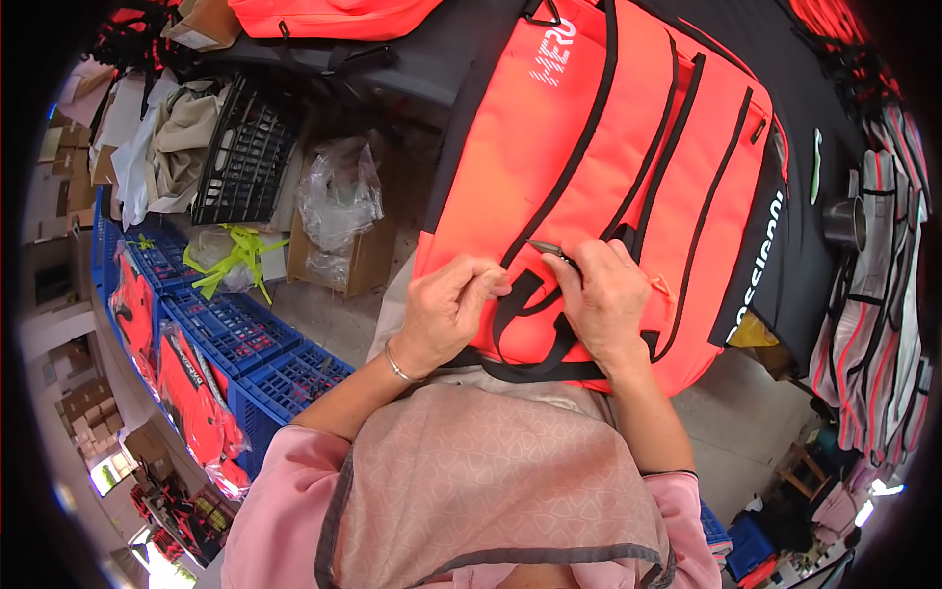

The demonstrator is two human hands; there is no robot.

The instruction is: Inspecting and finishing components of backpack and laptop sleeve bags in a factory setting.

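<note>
Dark desk (446,64), pale grey floor (731,422), blue crates (235,329) left, stacked cartons (96,417) far left, bright light (110,477) lower left

Apparent snips (547,247) in right hand (606,299)

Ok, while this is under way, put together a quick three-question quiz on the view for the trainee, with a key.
1. Which hand holds the small pointed tool over the red-orange bag?
A) left
B) right
C) neither

2. True or false: the bracelet circles the right wrist.

3. Fill in the colour: the strap at the end of the bag nearest the person is ____.

Key:
1. B, the right hand.
2. False; it is on the left one.
3. Black.
</note>
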